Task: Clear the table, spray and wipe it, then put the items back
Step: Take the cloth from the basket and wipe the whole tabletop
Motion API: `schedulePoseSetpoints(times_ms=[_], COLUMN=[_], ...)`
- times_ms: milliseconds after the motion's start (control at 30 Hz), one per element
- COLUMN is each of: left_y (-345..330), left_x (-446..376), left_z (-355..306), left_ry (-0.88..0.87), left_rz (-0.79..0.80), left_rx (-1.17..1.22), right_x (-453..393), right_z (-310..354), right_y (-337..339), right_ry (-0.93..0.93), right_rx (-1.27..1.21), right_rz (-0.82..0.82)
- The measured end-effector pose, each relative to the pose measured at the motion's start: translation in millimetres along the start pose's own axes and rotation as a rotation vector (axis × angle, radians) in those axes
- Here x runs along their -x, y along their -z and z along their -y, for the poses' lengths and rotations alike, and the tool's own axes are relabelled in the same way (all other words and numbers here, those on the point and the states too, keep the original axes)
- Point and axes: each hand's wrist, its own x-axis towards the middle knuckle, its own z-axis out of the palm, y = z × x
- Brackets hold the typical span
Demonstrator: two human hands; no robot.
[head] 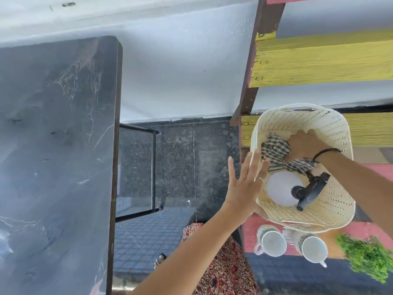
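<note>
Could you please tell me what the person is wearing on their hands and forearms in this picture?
Both forearms are bare, with no sleeves showing. The left hand has a silver ring on one finger. The right hand has a thin dark cord bracelet round the wrist.

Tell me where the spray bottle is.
In the head view, the spray bottle lies inside the cream basket at right, beside the checked cloth, above two white cups.

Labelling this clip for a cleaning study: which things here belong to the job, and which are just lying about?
Job:
table
checked cloth, gripped by right hand
spray bottle
basket, left hand open at its rim
two cups
green plant

Lying about:
painted steps
</note>
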Motion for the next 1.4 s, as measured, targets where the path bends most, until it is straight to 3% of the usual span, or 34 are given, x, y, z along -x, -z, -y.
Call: schedulePoseSetpoints(times_ms=[167, 300, 500, 733, 833, 1100, 1400], left_y=[-2, 2, 36, 48, 35, -18, -47], left_x=[12, 40, 106, 237, 308, 492, 578], left_z=[2, 13, 62, 136, 167, 268, 382], left_ry=[0.006, 0.146, 0.242, 0.393, 0.457, 0.728, 0.844], left_rz=[-0.036, -0.110, -0.299, -0.446, -0.504, -0.591, -0.622], left_rx=[0.036, 0.036, 0.211, 0.322, 0.323, 0.405, 0.417], right_x=[52, 121, 208, 274, 298, 349, 358], right_z=[-7, 1, 88, 279, 360, 547, 701], right_y=[37, 79, 116, 117, 111, 110, 139], right_ry=[0.035, -0.070, -0.018, 0.114, 0.252, 0.448, 0.509], right_rx=[-0.373, -0.571, -1.155, -1.641, -1.849, -2.328, -2.261], right_rz=[-0.177, -0.375, -0.534, -0.405, -0.339, 0.094, 0.175])
